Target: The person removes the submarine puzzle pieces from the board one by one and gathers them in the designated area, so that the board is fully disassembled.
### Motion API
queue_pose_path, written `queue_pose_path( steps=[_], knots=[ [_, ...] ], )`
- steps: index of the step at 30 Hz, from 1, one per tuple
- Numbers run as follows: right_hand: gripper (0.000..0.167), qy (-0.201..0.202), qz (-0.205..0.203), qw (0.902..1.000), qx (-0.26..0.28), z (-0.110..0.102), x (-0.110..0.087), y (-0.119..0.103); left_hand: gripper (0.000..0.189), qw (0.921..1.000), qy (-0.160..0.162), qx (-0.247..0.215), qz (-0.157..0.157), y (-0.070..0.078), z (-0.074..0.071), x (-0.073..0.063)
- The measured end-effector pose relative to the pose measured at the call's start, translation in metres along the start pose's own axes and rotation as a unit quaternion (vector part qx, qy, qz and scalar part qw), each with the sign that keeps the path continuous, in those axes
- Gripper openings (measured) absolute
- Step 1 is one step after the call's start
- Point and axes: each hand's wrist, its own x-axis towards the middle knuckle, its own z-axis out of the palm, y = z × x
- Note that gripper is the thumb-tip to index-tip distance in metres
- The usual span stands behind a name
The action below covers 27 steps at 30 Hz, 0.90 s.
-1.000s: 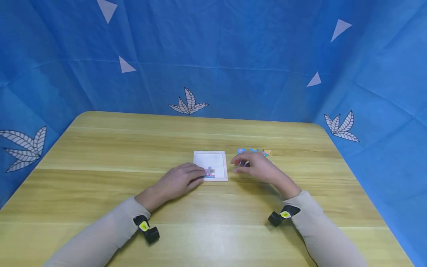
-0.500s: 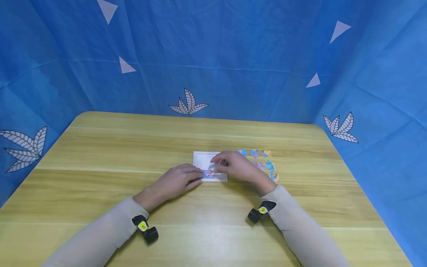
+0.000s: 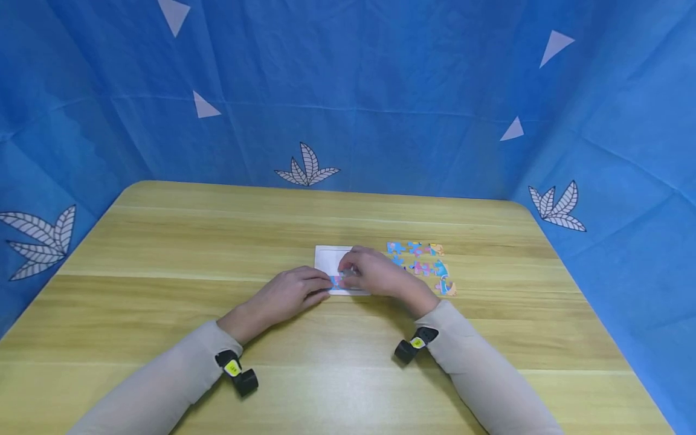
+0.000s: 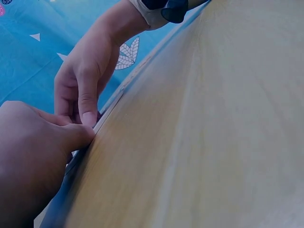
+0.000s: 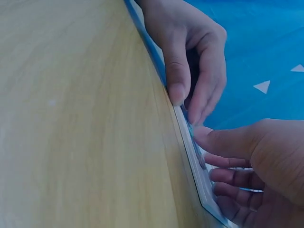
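A small white puzzle tray (image 3: 327, 258) lies on the table in the head view, with pink and blue jigsaw pieces (image 3: 336, 281) along its near side. My left hand (image 3: 290, 293) rests at the tray's near left corner. Its thumb lies at the front rim and its straight fingers touch the pieces. From the right, my right hand (image 3: 375, 273) reaches over the tray, thumb and fingers apart. In the right wrist view, the thumb of my right hand (image 5: 266, 161) touches the pieces close to the left fingertips. The right hand hides the tray's right part.
Several loose jigsaw pieces (image 3: 422, 267) lie on the wooden table (image 3: 228, 229) to the right of the tray. A blue cloth (image 3: 348, 72) with white triangles and leaf drawings hangs behind and around the table.
My right hand has moved left from beside the loose pieces to over the tray, uncovering those pieces. The left hand has stayed at the tray's corner, shifting only slightly.
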Motion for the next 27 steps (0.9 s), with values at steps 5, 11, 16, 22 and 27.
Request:
queue_pose_path(
  steps=[5,11,16,22,27],
  knots=[
    [0.023,-0.003,-0.001,0.9999,-0.015,0.002,0.0,-0.003,0.023,1.0,-0.001,-0.002,-0.003,0.0,0.002,0.0],
    [0.022,-0.005,0.01,0.9997,-0.022,0.003,0.001,-0.008,0.021,0.9999,0.014,0.003,0.008,-0.002,0.005,0.0],
    [0.021,-0.005,0.017,0.9994,-0.03,0.003,0.001,-0.01,0.022,0.9997,0.02,0.01,0.013,-0.001,0.005,0.001],
    [0.016,-0.004,0.009,0.9999,-0.014,0.003,0.002,-0.011,0.023,0.9996,0.02,0.009,0.014,-0.001,0.004,0.001],
    [0.016,-0.006,-0.003,0.9999,-0.008,0.003,0.003,-0.011,0.023,0.9998,0.012,0.015,0.006,-0.001,0.003,0.0]
  ],
)
